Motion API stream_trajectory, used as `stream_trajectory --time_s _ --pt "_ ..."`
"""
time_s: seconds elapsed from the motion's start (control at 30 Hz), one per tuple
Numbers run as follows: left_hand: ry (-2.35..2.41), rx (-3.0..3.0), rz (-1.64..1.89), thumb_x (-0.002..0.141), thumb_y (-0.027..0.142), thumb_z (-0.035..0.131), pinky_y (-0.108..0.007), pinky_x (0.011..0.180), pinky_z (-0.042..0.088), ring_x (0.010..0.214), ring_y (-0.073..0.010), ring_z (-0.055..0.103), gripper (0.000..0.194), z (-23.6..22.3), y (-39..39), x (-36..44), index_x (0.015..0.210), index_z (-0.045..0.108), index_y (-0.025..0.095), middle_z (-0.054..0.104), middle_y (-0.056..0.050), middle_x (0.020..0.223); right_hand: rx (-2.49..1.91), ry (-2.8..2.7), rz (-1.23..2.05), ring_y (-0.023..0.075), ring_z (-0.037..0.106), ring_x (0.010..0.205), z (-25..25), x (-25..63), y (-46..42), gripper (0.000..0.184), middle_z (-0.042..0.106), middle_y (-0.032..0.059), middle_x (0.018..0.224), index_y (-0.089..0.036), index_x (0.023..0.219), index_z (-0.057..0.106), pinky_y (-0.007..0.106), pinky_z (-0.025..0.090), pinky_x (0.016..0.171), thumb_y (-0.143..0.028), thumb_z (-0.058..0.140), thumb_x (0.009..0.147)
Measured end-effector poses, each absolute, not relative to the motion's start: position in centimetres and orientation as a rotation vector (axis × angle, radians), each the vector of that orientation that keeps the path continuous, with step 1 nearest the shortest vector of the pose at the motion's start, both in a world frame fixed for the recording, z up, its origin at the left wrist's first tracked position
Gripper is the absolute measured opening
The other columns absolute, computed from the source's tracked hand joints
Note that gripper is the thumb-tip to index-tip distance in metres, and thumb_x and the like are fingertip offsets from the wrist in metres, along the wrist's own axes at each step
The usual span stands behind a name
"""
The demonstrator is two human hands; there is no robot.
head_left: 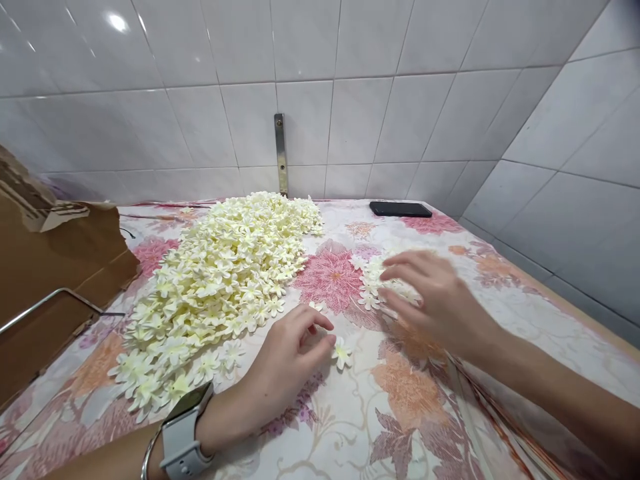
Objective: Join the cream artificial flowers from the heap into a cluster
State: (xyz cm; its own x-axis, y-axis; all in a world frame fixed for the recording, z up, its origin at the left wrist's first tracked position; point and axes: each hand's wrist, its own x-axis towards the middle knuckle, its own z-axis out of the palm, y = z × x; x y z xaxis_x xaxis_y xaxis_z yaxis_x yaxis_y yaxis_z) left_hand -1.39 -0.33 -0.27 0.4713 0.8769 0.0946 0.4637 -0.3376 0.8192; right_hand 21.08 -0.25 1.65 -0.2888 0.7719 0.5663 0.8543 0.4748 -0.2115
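Note:
My left hand point(290, 353) is low over the cloth, thumb and fingers curled together. A single white flower point(342, 354) with a pale yellow-green centre shows at its thumb tip, apparently pinched there. My right hand point(435, 293) is slightly blurred, its fingers apart and bent over a small heap of white flowers point(371, 283); part of that heap is hidden beneath the hand. To the left of both hands spreads a large pile of similar white flowers point(225, 267), with loose ones at its near edge.
A floral tablecloth point(345, 427) covers the table. At the back right lies a black phone point(400, 209). Cardboard point(60, 267) with a bent metal rod point(55, 297) stands at left. Thin reddish strands point(495, 413) run under my right forearm. Behind is a tiled wall point(365, 127) with a metal bracket point(281, 153).

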Motion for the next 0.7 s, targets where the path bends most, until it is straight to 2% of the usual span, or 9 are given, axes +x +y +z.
stream_trajectory --time_s 0.07,0.13,0.27,0.37,0.5,0.57,0.63,0.7 --pt "1.085 2.097 0.664 0.079 0.020 0.059 -0.029 0.076 0.041 0.085 -0.0195 0.056 0.004 -0.4 -0.4 -1.4 0.080 0.061 0.018 0.060 -0.004 0.088 -1.290 -2.314 0.116 0.0232 0.057 0.076 0.9 19.9 -0.8 0.014 0.063 0.0096 0.080 -0.018 0.079 0.059 0.037 0.044 0.066 -0.018 0.047 0.086" --pt "1.021 2.167 0.643 0.077 0.019 0.062 -0.030 0.080 0.041 0.090 -0.0209 0.055 0.002 -0.6 -0.5 -1.4 0.078 0.062 0.018 0.061 -0.006 0.092 -1.271 -2.372 0.243 0.0220 0.056 0.075 0.3 18.7 -1.6 0.015 0.062 0.0088 0.080 -0.018 0.081 0.059 0.035 0.043 0.066 -0.017 0.045 0.087" --pt "0.974 2.069 0.674 0.079 0.015 0.058 -0.024 0.069 0.043 0.076 -0.0162 0.059 0.008 -0.7 -0.5 -1.3 0.077 0.064 0.019 0.065 -0.002 0.081 -1.310 -2.348 0.512 0.0203 0.055 0.075 0.1 17.5 -2.8 0.009 0.061 0.0063 0.083 -0.019 0.086 0.058 0.032 0.042 0.065 -0.028 0.055 0.085" --pt "1.007 1.922 0.670 0.081 0.020 0.058 -0.022 0.060 0.042 0.064 -0.0137 0.059 0.008 -0.3 -0.7 -1.4 0.079 0.065 0.019 0.066 0.001 0.072 -1.395 -2.282 0.652 0.0178 0.054 0.067 0.2 17.4 -3.2 0.019 0.061 0.0033 0.078 -0.019 0.082 0.057 0.028 0.039 0.059 -0.036 0.064 0.079" --pt "0.901 1.792 0.595 0.087 0.027 0.051 -0.022 0.063 0.043 0.068 -0.0136 0.059 0.020 0.3 -1.0 -1.4 0.078 0.067 0.018 0.067 -0.001 0.074 -1.425 -2.151 0.746 0.0121 0.044 0.050 0.0 17.5 -3.4 0.029 0.052 -0.0019 0.056 -0.019 0.064 0.051 0.025 0.030 0.049 -0.037 0.052 0.087" --pt "0.852 1.692 0.618 0.088 0.031 0.051 -0.022 0.065 0.044 0.072 -0.0136 0.059 0.020 0.4 -1.0 -1.4 0.084 0.067 0.020 0.067 -0.001 0.079 -1.377 -2.076 0.882 0.0113 0.043 0.050 0.1 17.6 -3.4 0.033 0.050 -0.0024 0.053 -0.019 0.062 0.051 0.024 0.029 0.048 -0.038 0.050 0.088" --pt "0.813 1.576 0.643 0.083 0.032 0.059 -0.021 0.066 0.045 0.075 -0.0138 0.060 0.015 0.4 -0.9 -1.4 0.091 0.067 0.022 0.067 0.000 0.084 -1.334 -1.955 1.052 0.0112 0.044 0.051 0.4 17.7 -3.3 0.033 0.051 -0.0019 0.055 -0.018 0.062 0.054 0.024 0.030 0.048 -0.039 0.050 0.088" --pt "0.795 1.507 0.645 0.077 0.029 0.068 -0.021 0.065 0.047 0.075 -0.0140 0.061 0.018 0.2 -0.8 -1.3 0.093 0.066 0.022 0.066 0.000 0.084 -1.294 -1.818 1.215 0.0110 0.045 0.052 0.6 17.7 -3.2 0.034 0.051 -0.0017 0.056 -0.018 0.062 0.055 0.023 0.032 0.048 -0.041 0.053 0.086"
